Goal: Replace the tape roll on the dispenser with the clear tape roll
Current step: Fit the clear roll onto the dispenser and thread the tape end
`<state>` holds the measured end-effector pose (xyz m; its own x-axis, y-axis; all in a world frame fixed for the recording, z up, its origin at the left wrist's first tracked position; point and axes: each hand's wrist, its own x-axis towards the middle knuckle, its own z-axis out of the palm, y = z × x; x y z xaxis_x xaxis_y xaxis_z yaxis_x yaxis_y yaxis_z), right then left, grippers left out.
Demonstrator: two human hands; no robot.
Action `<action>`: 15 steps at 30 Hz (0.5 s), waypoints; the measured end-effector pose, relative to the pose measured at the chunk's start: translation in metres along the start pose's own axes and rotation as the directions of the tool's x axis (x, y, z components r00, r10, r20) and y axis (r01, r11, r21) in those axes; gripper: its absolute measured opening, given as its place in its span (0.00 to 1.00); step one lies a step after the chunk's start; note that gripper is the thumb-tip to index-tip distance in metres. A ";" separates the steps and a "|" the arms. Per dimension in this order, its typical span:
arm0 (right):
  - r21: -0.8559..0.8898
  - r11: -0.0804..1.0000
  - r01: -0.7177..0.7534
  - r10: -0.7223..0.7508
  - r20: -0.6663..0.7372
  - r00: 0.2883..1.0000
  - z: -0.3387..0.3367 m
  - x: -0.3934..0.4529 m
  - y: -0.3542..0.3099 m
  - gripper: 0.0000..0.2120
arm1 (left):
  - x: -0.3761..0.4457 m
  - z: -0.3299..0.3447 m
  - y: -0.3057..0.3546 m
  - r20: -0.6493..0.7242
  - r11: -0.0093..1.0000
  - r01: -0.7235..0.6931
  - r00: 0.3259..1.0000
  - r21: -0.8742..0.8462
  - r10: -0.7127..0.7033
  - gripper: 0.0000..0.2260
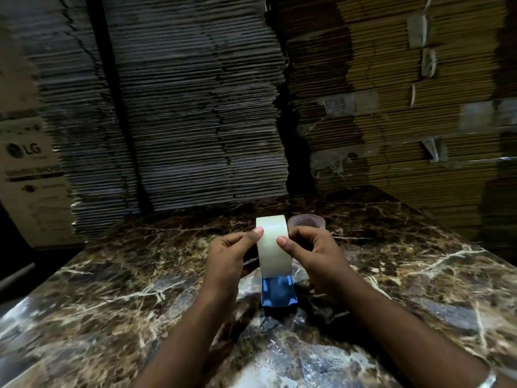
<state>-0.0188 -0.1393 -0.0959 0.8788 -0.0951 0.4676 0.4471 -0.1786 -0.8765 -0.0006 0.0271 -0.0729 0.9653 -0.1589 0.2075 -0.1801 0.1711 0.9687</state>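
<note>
A pale, whitish tape roll (273, 247) stands edge-on in the middle of the view, seated on a blue tape dispenser (278, 292) that rests on the marble table (112, 298). My left hand (230, 259) pinches the roll's left side with thumb and fingers. From the other side, my right hand (313, 256) grips its right side, thumb on the tape face. Just behind the right hand lies a clear tape roll (306, 222), flat on the table. The dispenser's upper part is hidden behind the roll and my hands.
Tall stacks of flattened cardboard (195, 107) rise right behind the table's far edge. More brown cardboard bundles (405, 107) stand at the right. A printed carton (28, 175) sits at the left. Crinkled clear film (279, 359) lies on the table near me.
</note>
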 end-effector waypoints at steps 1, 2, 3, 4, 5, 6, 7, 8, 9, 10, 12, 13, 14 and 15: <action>0.008 1.000 -0.007 0.006 0.010 1.000 -0.001 0.001 0.001 0.14 | 0.001 -0.002 0.001 0.012 1.000 0.006 1.000 0.013 -0.006 0.09; 0.016 1.000 -0.010 0.010 0.016 1.000 -0.001 0.001 0.001 0.14 | 0.002 -0.004 0.002 0.027 1.000 0.010 1.000 0.029 -0.011 0.08; 0.022 1.000 -0.009 0.008 0.018 1.000 -0.002 0.001 0.000 0.14 | 0.003 -0.006 0.003 0.044 0.999 0.013 0.999 0.045 -0.015 0.08; 0.020 1.000 -0.003 0.003 0.016 1.000 -0.002 0.001 0.000 0.14 | 0.004 -0.007 0.004 0.064 0.998 0.016 0.998 0.057 -0.020 0.08; 0.008 1.000 0.008 -0.008 0.012 1.000 -0.003 0.000 0.000 0.13 | 0.004 -0.008 0.005 0.086 0.998 0.022 0.996 0.064 -0.027 0.08; -0.005 1.000 0.020 -0.020 0.011 1.000 -0.005 -0.001 0.000 0.12 | 0.004 -0.010 0.005 0.107 0.997 0.023 0.994 0.070 -0.031 0.08; -0.010 1.000 0.030 -0.029 0.016 0.999 -0.006 -0.002 0.000 0.11 | 0.004 -0.012 0.005 0.124 0.997 0.025 0.992 0.075 -0.034 0.07; -0.003 0.999 0.034 -0.034 0.026 0.999 -0.006 -0.002 0.001 0.11 | 0.004 -0.013 0.006 0.141 0.997 0.029 0.989 0.077 -0.039 0.07; 0.006 0.999 0.037 -0.037 0.034 0.999 -0.007 -0.002 0.001 0.13 | 0.003 -0.015 0.006 0.159 0.996 0.034 0.986 0.077 -0.046 0.07; 0.015 0.999 0.039 -0.039 0.040 0.998 -0.007 -0.001 0.003 0.17 | 0.003 -0.016 0.006 0.177 0.996 0.036 0.983 0.079 -0.049 0.06; 0.015 0.999 0.032 -0.033 0.055 0.998 -0.008 0.000 0.005 0.24 | 0.004 -0.018 0.005 0.203 0.996 0.043 0.977 0.081 -0.059 0.05; 0.007 0.999 0.034 -0.035 0.065 0.997 -0.009 0.000 0.006 0.26 | 0.004 -0.019 0.006 0.213 0.995 0.049 0.975 0.083 -0.066 0.05; -0.004 0.999 0.041 -0.040 0.077 0.996 -0.010 -0.001 0.007 0.26 | 0.004 -0.020 0.006 0.222 0.995 0.049 0.973 0.090 -0.068 0.05; -0.013 0.999 0.049 -0.048 0.092 0.995 -0.011 -0.001 0.007 0.26 | 0.005 -0.021 0.005 0.230 0.994 0.044 0.971 0.101 -0.067 0.07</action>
<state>-0.0185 -0.1515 -0.1010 0.8680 0.0038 0.4966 0.4876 -0.1963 -0.8507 0.0073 0.0477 -0.0698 0.9055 -0.3897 0.1680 -0.1552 0.0643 0.9858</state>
